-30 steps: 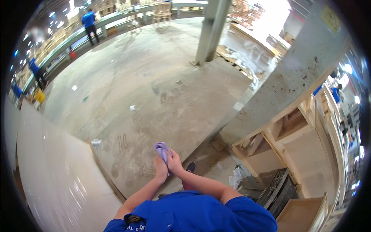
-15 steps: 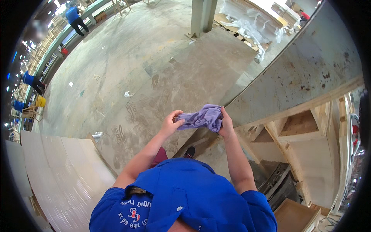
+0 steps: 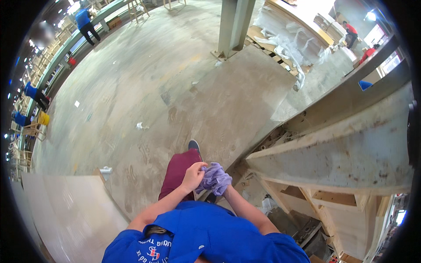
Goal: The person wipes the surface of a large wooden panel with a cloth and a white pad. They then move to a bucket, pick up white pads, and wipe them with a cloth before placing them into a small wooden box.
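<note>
Just below the middle of the frame, the person in the blue shirt is bunching a purple cloth [image 3: 215, 179] between both hands. The left hand [image 3: 193, 175] is curling its fingers over the left edge of the cloth and pinching it; the right hand [image 3: 222, 187] is almost wholly wrapped inside the folds, so I cannot tell how its fingers are set, only that the cloth is gathered tightly around it. The cloth is hanging in the air over the person's dark red trouser leg [image 3: 180, 171], with a dark shoe [image 3: 194, 144] showing just above it on the concrete floor [image 3: 144, 79].

To the right, a long dusty wooden workbench [image 3: 351, 153] is running from the centre toward the right rim, with open wooden framing underneath. At lower left a pale board [image 3: 66, 215] is lying flat. A steel column [image 3: 234, 24] is standing at top centre, plastic-wrapped stacks [image 3: 285, 39] beside it, and other workers in blue are busy along the far left rim.

The cloth looks loosely wadded (one corner is poking up free), so it could slip out of the left hand's pinch and land on the gritty floor. Scraps are littering the floor near the foot, which could catch a step.
</note>
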A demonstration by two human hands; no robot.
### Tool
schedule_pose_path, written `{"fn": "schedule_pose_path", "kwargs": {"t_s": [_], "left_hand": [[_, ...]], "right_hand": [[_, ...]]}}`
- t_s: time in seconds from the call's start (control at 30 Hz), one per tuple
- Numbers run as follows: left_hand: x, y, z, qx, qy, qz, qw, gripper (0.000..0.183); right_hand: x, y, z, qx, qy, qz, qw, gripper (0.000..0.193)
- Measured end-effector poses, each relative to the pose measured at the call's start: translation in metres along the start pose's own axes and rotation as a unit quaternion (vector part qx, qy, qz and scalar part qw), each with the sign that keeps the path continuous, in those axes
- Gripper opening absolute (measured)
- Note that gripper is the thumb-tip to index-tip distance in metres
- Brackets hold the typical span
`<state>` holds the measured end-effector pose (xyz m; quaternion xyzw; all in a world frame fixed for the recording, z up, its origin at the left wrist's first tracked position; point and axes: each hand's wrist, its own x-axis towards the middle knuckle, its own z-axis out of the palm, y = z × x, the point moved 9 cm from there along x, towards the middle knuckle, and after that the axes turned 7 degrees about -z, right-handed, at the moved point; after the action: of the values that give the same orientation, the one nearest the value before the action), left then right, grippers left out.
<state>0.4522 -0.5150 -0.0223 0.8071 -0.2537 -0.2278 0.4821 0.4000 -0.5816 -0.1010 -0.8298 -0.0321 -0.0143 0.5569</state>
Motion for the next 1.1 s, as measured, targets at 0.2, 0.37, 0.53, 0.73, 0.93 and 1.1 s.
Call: {"fn": "schedule_pose_path", "kwargs": {"t_s": [0.2,0.37,0.53,0.73,0.93,1.1], "left_hand": [[0.087,-0.034,-0.013,-0.291,-0.030,-0.197,0.936,0.037],[0.193,0.084,-0.071,0.184,-0.053,0.137,0.972,0.039],[0.259,0.136,-0.118,0.009,-0.167,0.006,0.986,0.036],[0.296,0.285,-0.081,-0.082,-0.227,0.125,0.962,0.038],[0.346,0.313,-0.062,-0.029,-0.310,0.171,0.935,0.039],[0.398,0.344,-0.026,0.016,-0.368,0.196,0.909,0.040]], "right_hand": [[0.083,0.010,-0.031,0.509,0.115,0.215,0.825,0.032],[0.142,0.010,-0.071,0.787,0.255,0.217,0.518,0.037],[0.193,-0.069,-0.163,0.609,0.140,0.211,0.752,0.033],[0.201,-0.072,-0.280,0.255,0.223,0.170,0.925,0.018],[0.211,-0.131,-0.363,0.116,0.290,0.136,0.940,0.017],[0.237,-0.128,-0.416,-0.088,0.188,0.107,0.972,0.027]]}}
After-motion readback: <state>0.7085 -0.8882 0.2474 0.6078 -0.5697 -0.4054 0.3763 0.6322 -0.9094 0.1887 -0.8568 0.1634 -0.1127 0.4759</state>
